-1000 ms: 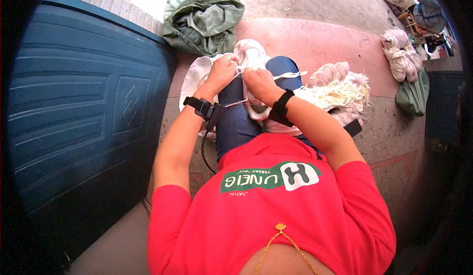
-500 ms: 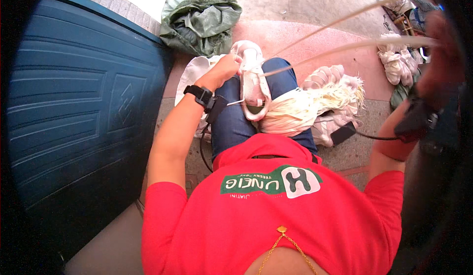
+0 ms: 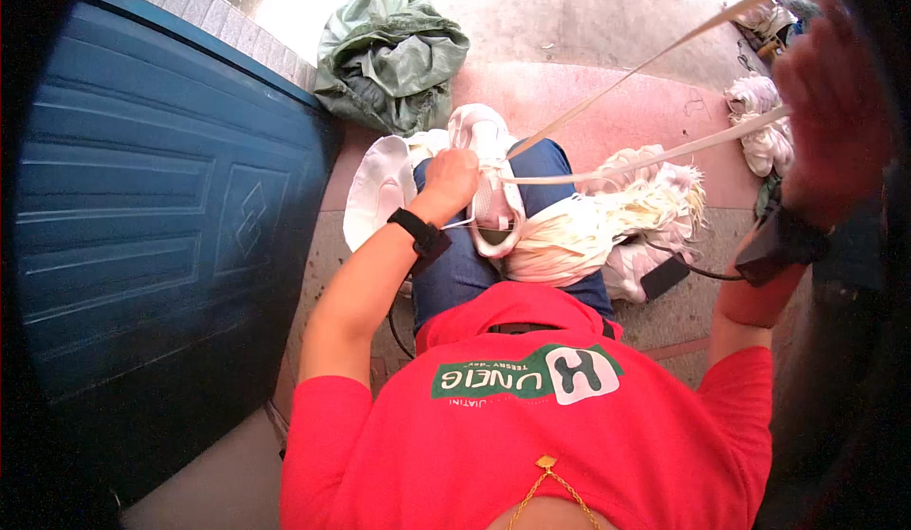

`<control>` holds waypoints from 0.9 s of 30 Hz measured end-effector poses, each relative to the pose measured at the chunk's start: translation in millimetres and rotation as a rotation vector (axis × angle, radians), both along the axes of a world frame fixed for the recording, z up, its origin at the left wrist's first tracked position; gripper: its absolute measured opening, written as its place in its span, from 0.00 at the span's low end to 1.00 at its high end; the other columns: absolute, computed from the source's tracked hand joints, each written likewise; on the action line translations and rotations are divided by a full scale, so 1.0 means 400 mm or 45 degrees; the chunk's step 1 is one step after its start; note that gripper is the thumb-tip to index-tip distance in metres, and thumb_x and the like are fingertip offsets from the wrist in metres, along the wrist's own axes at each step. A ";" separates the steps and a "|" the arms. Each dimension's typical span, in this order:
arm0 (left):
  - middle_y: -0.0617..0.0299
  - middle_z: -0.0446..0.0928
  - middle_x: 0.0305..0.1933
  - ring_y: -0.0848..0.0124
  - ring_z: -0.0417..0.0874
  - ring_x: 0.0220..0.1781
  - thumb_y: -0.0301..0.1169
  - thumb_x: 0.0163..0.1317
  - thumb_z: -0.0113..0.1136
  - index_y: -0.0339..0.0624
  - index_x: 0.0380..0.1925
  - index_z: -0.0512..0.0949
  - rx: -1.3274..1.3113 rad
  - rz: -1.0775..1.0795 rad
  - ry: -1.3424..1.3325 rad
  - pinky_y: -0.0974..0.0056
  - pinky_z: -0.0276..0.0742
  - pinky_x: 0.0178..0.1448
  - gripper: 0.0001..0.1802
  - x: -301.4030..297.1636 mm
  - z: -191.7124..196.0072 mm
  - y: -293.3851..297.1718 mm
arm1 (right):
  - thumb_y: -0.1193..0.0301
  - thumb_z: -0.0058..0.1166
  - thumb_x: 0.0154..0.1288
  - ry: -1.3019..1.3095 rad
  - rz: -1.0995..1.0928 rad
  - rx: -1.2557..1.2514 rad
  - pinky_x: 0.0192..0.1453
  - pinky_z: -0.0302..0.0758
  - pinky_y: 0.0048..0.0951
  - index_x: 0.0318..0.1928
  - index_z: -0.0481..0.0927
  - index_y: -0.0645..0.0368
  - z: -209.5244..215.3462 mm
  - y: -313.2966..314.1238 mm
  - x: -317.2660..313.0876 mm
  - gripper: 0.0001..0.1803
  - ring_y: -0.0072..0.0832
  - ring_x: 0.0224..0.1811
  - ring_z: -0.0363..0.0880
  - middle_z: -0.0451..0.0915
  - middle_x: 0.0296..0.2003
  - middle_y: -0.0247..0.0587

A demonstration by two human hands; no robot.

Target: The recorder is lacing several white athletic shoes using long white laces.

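Note:
On my lap lies a white sneaker [image 3: 496,209], its toe pointing away from me and its ankle opening toward me. My left hand [image 3: 454,179] is closed against the sneaker's left side near the lacing; its fingertips are partly hidden. Far out to the right, my right hand [image 3: 827,117] is raised, dim and slightly blurred, closed on a long pale shoelace [image 3: 641,160]. Two strands of the lace stretch taut from the sneaker toward that hand. A thick bundle of cream shoelaces [image 3: 579,231] rests across my right thigh.
More white shoes [image 3: 638,269] lie beside my right leg, and a white shoe piece [image 3: 378,188] by my left knee. A green sack [image 3: 391,60] stands ahead. The blue panelled door [image 3: 123,198] is close on my left. Several shoes [image 3: 759,122] sit at far right.
My right hand has come slightly inward and shows more, with the lace strands still stretched. My left hand has shifted a little toward me along the sneaker.

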State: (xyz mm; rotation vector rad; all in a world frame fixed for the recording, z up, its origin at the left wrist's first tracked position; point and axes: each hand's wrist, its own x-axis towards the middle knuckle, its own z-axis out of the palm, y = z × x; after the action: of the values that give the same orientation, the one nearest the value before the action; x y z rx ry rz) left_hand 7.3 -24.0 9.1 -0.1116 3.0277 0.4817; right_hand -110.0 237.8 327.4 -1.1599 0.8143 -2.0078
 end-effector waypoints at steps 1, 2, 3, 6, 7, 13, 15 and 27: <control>0.47 0.75 0.23 0.52 0.78 0.28 0.37 0.48 0.54 0.37 0.19 0.77 0.002 0.000 -0.002 0.53 0.73 0.33 0.13 -0.002 0.000 0.008 | 0.66 0.32 0.66 -0.004 -0.031 0.013 0.15 0.49 0.18 0.32 0.64 0.56 -0.018 0.000 -0.001 0.10 0.13 0.10 0.47 0.53 0.11 0.22; 0.46 0.75 0.23 0.52 0.78 0.28 0.36 0.49 0.52 0.37 0.19 0.77 -0.016 0.060 -0.007 0.53 0.73 0.32 0.13 -0.004 0.000 0.016 | 0.66 0.32 0.66 -0.008 -0.063 0.027 0.15 0.49 0.17 0.34 0.64 0.58 -0.035 0.001 -0.001 0.10 0.13 0.10 0.47 0.53 0.11 0.22; 0.45 0.75 0.23 0.51 0.78 0.27 0.35 0.49 0.51 0.36 0.18 0.76 -0.033 0.119 -0.012 0.53 0.74 0.32 0.13 -0.004 0.005 0.025 | 0.67 0.32 0.67 -0.013 -0.095 0.041 0.15 0.49 0.17 0.37 0.64 0.60 -0.049 0.002 0.001 0.10 0.12 0.10 0.47 0.54 0.12 0.22; 0.45 0.76 0.28 0.51 0.79 0.33 0.29 0.48 0.47 0.37 0.22 0.78 -0.045 0.106 -0.108 0.52 0.75 0.36 0.10 -0.019 0.018 0.031 | 0.68 0.31 0.67 -0.025 -0.199 0.079 0.16 0.49 0.16 0.46 0.65 0.66 -0.078 0.007 0.009 0.15 0.11 0.10 0.47 0.54 0.12 0.22; 0.45 0.76 0.28 0.51 0.79 0.33 0.29 0.47 0.47 0.37 0.22 0.78 -0.073 0.069 -0.100 0.53 0.75 0.36 0.10 -0.024 0.018 0.030 | 0.69 0.31 0.67 -0.027 -0.235 0.089 0.16 0.49 0.15 0.48 0.66 0.68 -0.082 0.007 0.012 0.16 0.11 0.10 0.47 0.54 0.12 0.22; 0.43 0.75 0.26 0.51 0.78 0.32 0.32 0.48 0.48 0.35 0.23 0.77 0.083 0.048 -0.104 0.52 0.74 0.36 0.11 -0.044 0.002 -0.015 | 0.65 0.33 0.67 -0.061 -0.249 0.219 0.15 0.49 0.17 0.33 0.66 0.56 -0.131 -0.052 0.031 0.10 0.13 0.09 0.47 0.52 0.12 0.22; 0.42 0.75 0.26 0.50 0.78 0.32 0.32 0.49 0.48 0.35 0.23 0.77 0.142 -0.036 -0.035 0.52 0.73 0.36 0.12 -0.089 -0.002 -0.007 | 0.65 0.34 0.67 -0.123 -0.209 0.348 0.15 0.49 0.16 0.29 0.63 0.54 -0.144 -0.084 0.040 0.11 0.12 0.10 0.47 0.53 0.12 0.21; 0.65 0.72 0.17 0.78 0.66 0.14 0.33 0.52 0.52 0.44 0.22 0.77 1.103 0.329 -0.690 0.72 0.56 0.16 0.07 -0.091 0.001 -0.089 | 0.73 0.29 0.65 -0.006 -0.190 -0.023 0.24 0.63 0.18 0.50 0.62 0.74 0.017 0.062 0.011 0.17 0.19 0.18 0.63 0.66 0.19 0.33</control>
State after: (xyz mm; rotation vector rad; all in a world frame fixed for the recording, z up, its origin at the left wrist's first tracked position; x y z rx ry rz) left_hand -29.1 -59.5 9.4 -0.4778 2.0712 1.4415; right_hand -105.7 262.5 334.2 -1.1332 0.9053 -2.1421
